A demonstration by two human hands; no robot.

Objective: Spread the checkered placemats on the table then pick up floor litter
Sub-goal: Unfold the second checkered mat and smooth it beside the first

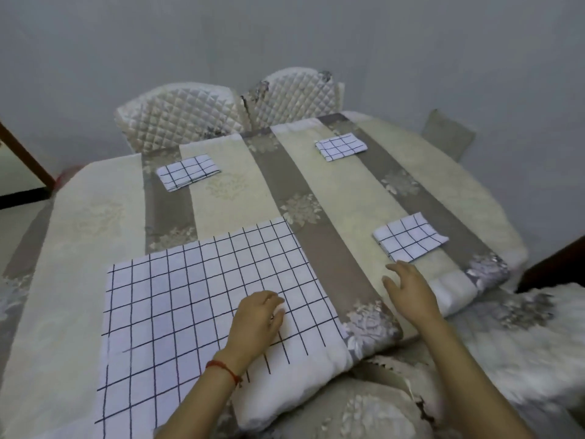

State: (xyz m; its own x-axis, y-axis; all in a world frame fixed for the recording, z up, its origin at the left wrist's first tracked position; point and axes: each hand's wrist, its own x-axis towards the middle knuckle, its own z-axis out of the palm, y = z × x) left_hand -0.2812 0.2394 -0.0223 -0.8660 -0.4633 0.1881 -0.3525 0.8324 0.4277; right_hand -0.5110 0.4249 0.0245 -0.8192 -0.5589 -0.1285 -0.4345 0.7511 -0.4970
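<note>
A white placemat with a dark grid [196, 299] lies spread flat on the near side of the table [240, 198]. My left hand [256, 321] rests on its right part with fingers loosely curled, holding nothing. Three folded checkered placemats lie on the table: one near right [410, 237], one far left [188, 172], one far right [341, 146]. My right hand [410, 289] hovers over the tablecloth, fingers relaxed, just short of the near right folded placemat. No floor litter shows.
The table wears a cream and grey floral striped cloth. Two quilted chairs [180, 117] [297, 96] stand at the far side, and a padded chair [348, 410] sits right below me. A fluffy white seat [531, 331] is at the right.
</note>
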